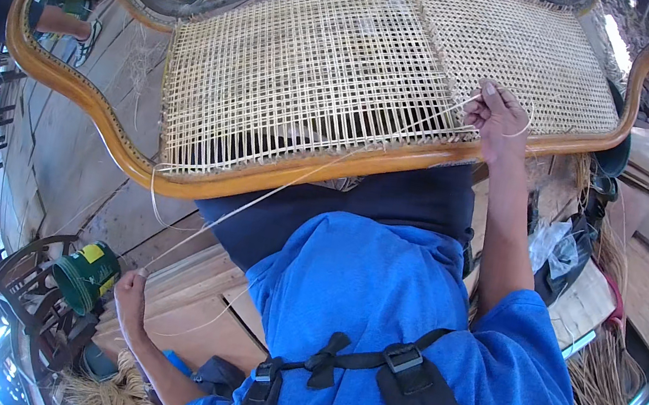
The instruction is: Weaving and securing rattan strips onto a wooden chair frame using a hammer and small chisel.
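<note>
A curved wooden chair frame (286, 177) lies across my lap, its panel filled with woven cane (305, 62). The weave's left half is more open along the near edge, where dark gaps show between the strands. My left hand (129, 295) is closed on a pale cane strand (242, 208), out at the lower left. That strand runs taut up to the near edge of the panel. Over the right part of the weave, my right hand (497, 116) pinches a cane strand, which loops round beside the wrist.
A green bucket (84, 278) tilts beside my left hand. Bundles of loose cane lie at the lower left (105, 397) and lower right (608, 404). Plastic bags (558, 252) sit to the right. Another person's legs (65, 22) show at the far left.
</note>
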Demonstrator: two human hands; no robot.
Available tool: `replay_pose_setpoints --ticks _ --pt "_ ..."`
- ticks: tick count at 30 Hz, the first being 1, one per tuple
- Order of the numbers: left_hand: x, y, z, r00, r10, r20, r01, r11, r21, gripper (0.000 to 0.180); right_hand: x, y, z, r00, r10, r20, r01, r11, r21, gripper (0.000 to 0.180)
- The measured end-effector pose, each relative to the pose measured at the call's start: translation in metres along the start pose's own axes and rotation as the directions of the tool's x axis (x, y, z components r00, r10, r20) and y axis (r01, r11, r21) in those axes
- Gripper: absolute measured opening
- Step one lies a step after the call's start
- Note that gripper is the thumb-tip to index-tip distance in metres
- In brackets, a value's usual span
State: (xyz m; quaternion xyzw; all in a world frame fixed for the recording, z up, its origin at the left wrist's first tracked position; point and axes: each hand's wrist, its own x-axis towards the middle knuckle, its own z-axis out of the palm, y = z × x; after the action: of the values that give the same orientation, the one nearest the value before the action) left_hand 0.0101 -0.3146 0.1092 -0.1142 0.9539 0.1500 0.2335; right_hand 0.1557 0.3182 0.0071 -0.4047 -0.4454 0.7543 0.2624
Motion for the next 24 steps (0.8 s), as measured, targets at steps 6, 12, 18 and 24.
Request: replay_pose_setpoints --ticks 6,12,18,24 --pt "0.014 -0.006 0.022 0.987 0.142 -0.074 -0.141 0.990 0.018 0.023 0.008 -0.004 -0.009 1.000 -0.003 0.018 0.003 0.999 0.032 0.016" --pt "0.002 -0.041 -0.016 0.973 0.107 -0.203 -0.080 0.987 0.139 0.024 0.018 -0.010 -0.001 0.996 0.051 0.068 -0.045 0.995 -0.086 0.017" --pt "0.062 -0.022 -0.040 0.769 0.329 -0.549 -0.210 0.940 0.268 0.036 0.070 -0.118 0.022 0.953 -0.284 -0.104 0.288 0.957 0.023 0.022" --pt "0.054 0.223 -0.009 0.871 0.329 -0.364 -0.396 0.910 -0.125 0.030 0.139 -0.144 0.147 0.761 -0.038 0.648 0.543 -0.509 -0.668 0.026"
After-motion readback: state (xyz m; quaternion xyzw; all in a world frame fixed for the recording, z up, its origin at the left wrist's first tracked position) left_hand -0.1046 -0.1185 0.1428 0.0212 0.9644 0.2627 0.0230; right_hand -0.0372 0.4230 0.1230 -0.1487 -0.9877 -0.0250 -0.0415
